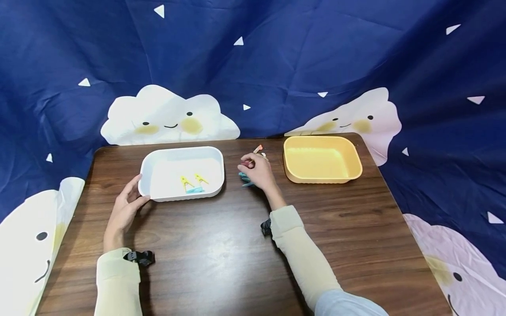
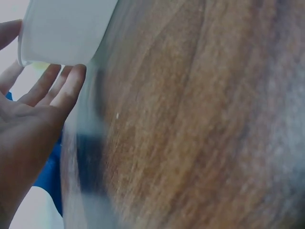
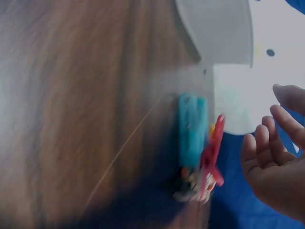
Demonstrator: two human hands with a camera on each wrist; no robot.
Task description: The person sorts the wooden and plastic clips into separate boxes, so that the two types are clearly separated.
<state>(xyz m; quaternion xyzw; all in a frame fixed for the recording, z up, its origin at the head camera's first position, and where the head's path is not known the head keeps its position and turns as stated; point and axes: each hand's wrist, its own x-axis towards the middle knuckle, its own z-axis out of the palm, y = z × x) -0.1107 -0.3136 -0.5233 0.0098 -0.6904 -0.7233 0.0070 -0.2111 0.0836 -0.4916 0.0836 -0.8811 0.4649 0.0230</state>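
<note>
Two yellow clothespins [image 1: 200, 178] and some light-blue clothespins [image 1: 194, 190] lie inside the white tray [image 1: 216, 191]. My left hand [image 1: 121, 211] touches the tray's near-left corner, its fingers extended along the outside in the left wrist view. Over a small pile hovers my right hand [image 1: 258, 172], fingers loosely bent. The right wrist view has a red clothespin [image 3: 212, 157] apart from the fingertips, beside teal clothespins [image 3: 190, 129]. Pale and orange pieces of the pile [image 3: 190, 186] are blurred there. From the head, the hand partly hides the pile.
To the right of the pile stands a yellow tray [image 1: 322, 180] with nothing visible in it. A brown wooden table [image 1: 205, 259] carries everything. Dark blue cloth [image 1: 269, 66] with white clouds hangs behind the table's far edge.
</note>
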